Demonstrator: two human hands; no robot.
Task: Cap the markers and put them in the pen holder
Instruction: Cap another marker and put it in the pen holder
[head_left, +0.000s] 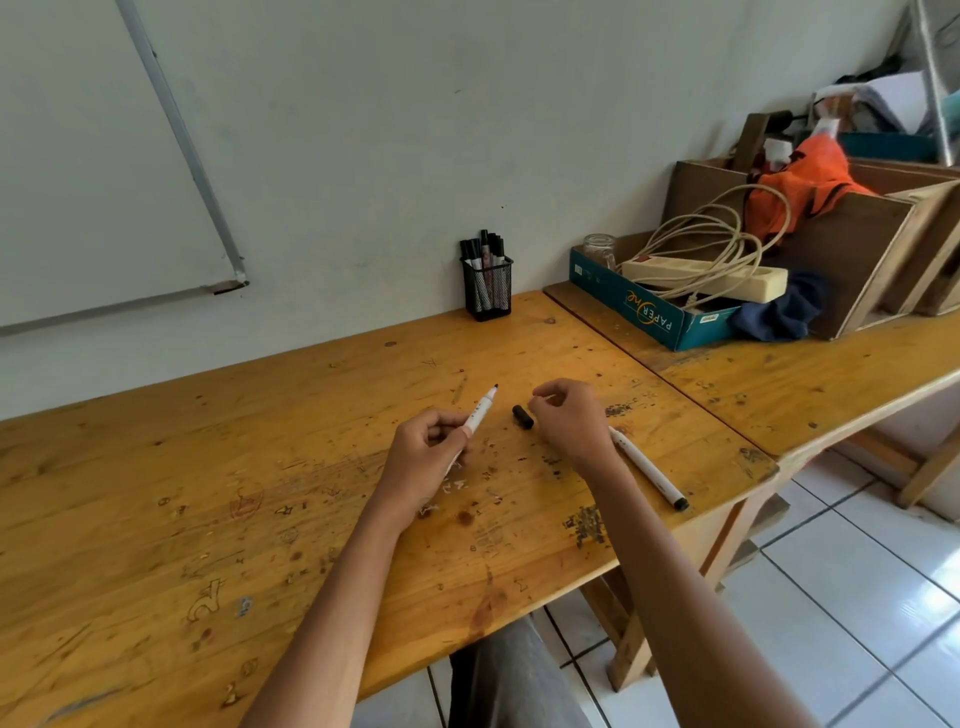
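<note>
Left hand (423, 457) is closed round an uncapped marker (480, 410), tip raised. Right hand (569, 415) is curled, apparently empty, just beside a black cap (523, 417) on the desk (208, 493). Mesh pen holder (488, 293) is stood by the wall (363, 156).

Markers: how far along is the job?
Done: several markers already stand in the pen holder. In hand: the left hand grips an uncapped marker, tip up; the right hand hovers beside a loose black cap on the table. Left: cap it, store it, then deal with the second marker lying by the right wrist.
</note>
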